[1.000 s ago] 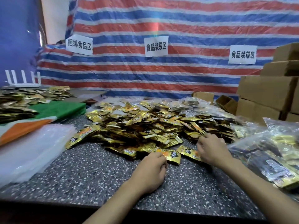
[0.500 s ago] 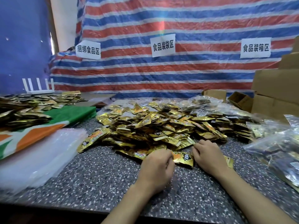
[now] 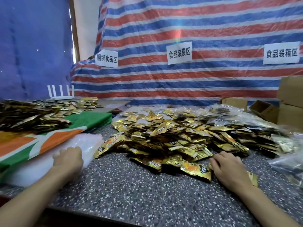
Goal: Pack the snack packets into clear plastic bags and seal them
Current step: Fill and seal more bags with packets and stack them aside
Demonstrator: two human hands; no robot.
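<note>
Currently the left hand (image 3: 68,158) rests fingers-down on the clear plastic bags (image 3: 89,144); whether it pinches one I cannot tell. The right hand (image 3: 229,169) lies relaxed, holding nothing, with the snack packets (image 3: 180,136) at its fingertips. The thin bags may cling together, so several could lift at once.

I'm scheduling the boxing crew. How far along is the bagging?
Early on, it seems. Done: a few filled clear bags lie at the right. In hand: the left hand rests on the stack of empty bags, and the right hand touches the near edge of the packet pile. Still to do: that big loose pile on the table is unbagged.
</note>
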